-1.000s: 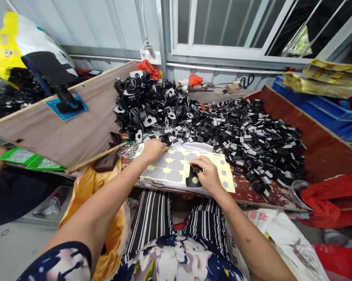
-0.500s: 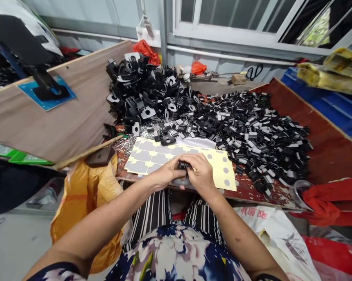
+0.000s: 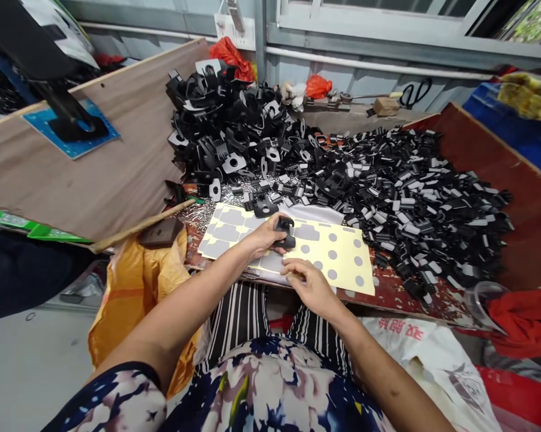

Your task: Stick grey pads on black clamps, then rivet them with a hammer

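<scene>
— What has the left hand (image 3: 266, 239) got?

— It's clenched round a black clip (image 3: 285, 233), held just above the yellow sticker sheet (image 3: 342, 255) at the near edge of the table (image 3: 387, 292).

— And the right hand (image 3: 310, 283)?

— Down at the sheet's near edge, fingertips (image 3: 292, 275) curled onto a grey pad. I can't tell whether they pinch it or only press.

— How would you handle it?

— I'd hold the clip steady with its flat face turned up, peel the pad from one corner so it doesn't crease, and stay clear of the heap of black parts (image 3: 400, 186) just behind.
</scene>
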Motion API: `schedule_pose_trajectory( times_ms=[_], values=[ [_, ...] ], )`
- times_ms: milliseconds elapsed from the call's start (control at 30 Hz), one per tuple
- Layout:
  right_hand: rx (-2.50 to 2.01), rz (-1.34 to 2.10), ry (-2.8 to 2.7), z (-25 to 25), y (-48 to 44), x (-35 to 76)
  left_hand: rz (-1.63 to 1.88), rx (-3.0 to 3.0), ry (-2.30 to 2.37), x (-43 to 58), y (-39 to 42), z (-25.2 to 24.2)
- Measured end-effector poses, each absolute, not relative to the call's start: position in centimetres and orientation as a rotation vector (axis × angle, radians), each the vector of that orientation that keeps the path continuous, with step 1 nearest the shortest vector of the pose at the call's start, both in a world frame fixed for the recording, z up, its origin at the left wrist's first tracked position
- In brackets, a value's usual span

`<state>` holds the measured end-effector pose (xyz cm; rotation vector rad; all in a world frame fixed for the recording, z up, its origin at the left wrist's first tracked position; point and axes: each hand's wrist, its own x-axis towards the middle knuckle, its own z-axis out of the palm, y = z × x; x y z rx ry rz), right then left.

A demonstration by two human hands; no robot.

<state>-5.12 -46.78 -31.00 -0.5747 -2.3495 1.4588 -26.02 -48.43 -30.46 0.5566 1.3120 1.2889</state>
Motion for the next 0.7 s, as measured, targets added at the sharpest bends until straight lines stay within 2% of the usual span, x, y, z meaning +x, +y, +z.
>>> schedule_pose_trajectory(
  times_ms=[100,200,300,433,700],
  values=[
    [-0.379,1.817,-2.31,-27.6,-46.8,-3.4,1.326,0.542,1.292,-26.3,-49.0,-30.2],
    [-0.495,1.566,-2.188,-26.1,-46.5,-2.4,1.399,0.491,1.187,-25.5,-50.9,-29.3],
    [-0.702,1.309,-1.99,-27.1,-45.5,-2.7,1.464,0.37,0.992,-23.6,-53.0,-28.4],
    [-0.738,1.308,-1.893,-29.1,-44.8,-3.8,1.53,0.256,0.815,-21.1,-54.4,-28.1],
    [-0.739,1.354,-1.883,-30.1,-45.2,-4.3,1.523,0.277,0.782,-20.1,-54.8,-28.3]
  ],
)
